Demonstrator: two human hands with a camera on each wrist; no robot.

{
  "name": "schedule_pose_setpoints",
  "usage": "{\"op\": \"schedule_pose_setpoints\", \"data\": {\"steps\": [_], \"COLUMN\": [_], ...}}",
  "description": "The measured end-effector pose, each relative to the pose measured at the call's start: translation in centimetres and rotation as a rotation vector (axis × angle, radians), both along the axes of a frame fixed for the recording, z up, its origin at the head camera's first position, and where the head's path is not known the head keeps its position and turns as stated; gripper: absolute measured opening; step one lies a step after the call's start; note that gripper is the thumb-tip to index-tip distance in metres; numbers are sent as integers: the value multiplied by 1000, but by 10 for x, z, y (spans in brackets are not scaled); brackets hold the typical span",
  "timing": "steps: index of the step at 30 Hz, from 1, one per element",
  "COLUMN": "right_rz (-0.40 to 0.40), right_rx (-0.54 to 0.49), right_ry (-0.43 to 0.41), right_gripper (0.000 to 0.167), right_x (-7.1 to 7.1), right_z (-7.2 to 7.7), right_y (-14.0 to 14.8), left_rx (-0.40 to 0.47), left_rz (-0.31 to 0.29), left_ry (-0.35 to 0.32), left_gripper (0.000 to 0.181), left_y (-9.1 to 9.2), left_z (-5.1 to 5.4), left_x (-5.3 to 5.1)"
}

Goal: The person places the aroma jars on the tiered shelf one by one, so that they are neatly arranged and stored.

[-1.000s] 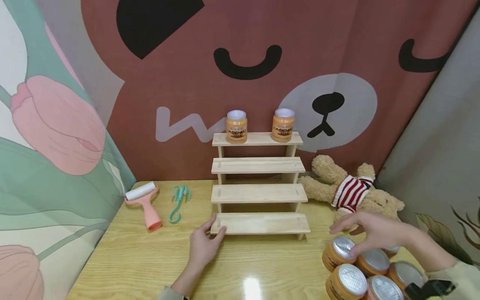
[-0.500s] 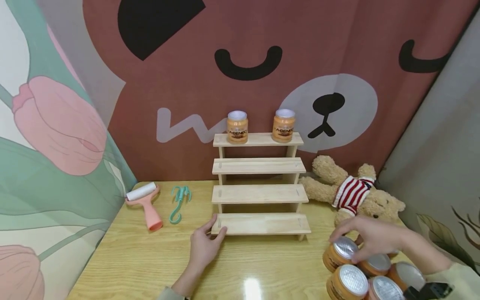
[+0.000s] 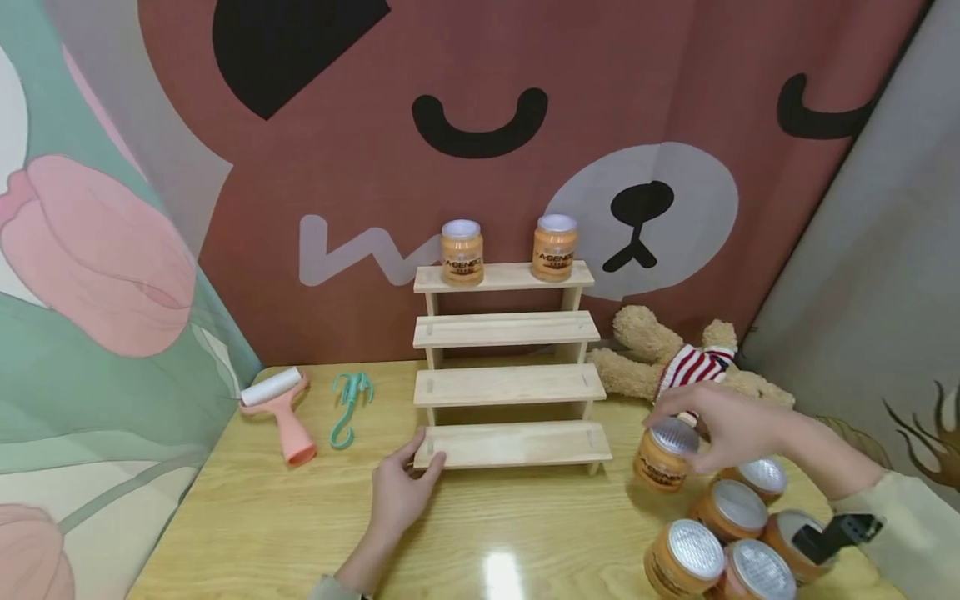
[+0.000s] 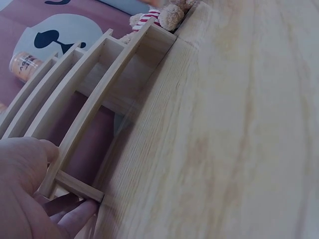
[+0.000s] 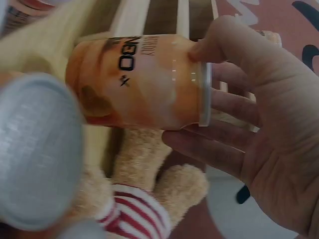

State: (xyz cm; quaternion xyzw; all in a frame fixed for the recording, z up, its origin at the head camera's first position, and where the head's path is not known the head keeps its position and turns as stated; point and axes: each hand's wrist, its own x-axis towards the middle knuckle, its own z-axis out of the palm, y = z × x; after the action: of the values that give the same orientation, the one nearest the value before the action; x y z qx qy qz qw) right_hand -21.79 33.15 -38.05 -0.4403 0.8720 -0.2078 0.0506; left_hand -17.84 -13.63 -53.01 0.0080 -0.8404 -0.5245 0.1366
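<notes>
My right hand (image 3: 723,425) grips an orange jar (image 3: 662,458) by its silver lid end, holding it above the table near the other jars. In the right wrist view the jar (image 5: 134,82) lies between thumb and fingers. My left hand (image 3: 401,492) holds the left end of the lowest step of a wooden tiered shelf (image 3: 513,446). In the left wrist view, the fingers of the left hand (image 4: 30,184) wrap the shelf's end. On the top step stand two orange jars, a left one (image 3: 462,254) and a right one (image 3: 555,250).
Several silver-lidded jars (image 3: 693,554) cluster at the table's right front. Behind them lies a teddy bear (image 3: 637,350) in a striped shirt. A pink lint roller (image 3: 285,417) and a green hook (image 3: 348,408) lie left of the shelf. A printed curtain (image 3: 337,150) hangs behind.
The right hand has closed on a jar and lifted it off the table, away from the group. The left hand stays on the shelf. The head view has shifted slightly.
</notes>
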Motion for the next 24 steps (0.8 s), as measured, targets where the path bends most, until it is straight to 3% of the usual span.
{"op": "schedule_pose_setpoints", "data": {"steps": [4,13,18,24], "right_rz": [-9,-27,-26,-11], "right_rx": [64,21,-14,-60], "right_ry": [161,309,346,342], "right_gripper": [52,48,48,46], "right_x": [-13,-40,-58,-76], "right_z": [24,70,87,91], "right_y": [-11,-30,-45,-66], "left_rx": [7,-5,10,6], "left_rz": [8,0,9,17], "left_ry": [-9,-10,-13,-7], "left_gripper": [55,55,55,55], "left_y": [-1,0,1,0], "left_z": [1,-1,0,-2], "left_x": [1,-1,-1,-1]}}
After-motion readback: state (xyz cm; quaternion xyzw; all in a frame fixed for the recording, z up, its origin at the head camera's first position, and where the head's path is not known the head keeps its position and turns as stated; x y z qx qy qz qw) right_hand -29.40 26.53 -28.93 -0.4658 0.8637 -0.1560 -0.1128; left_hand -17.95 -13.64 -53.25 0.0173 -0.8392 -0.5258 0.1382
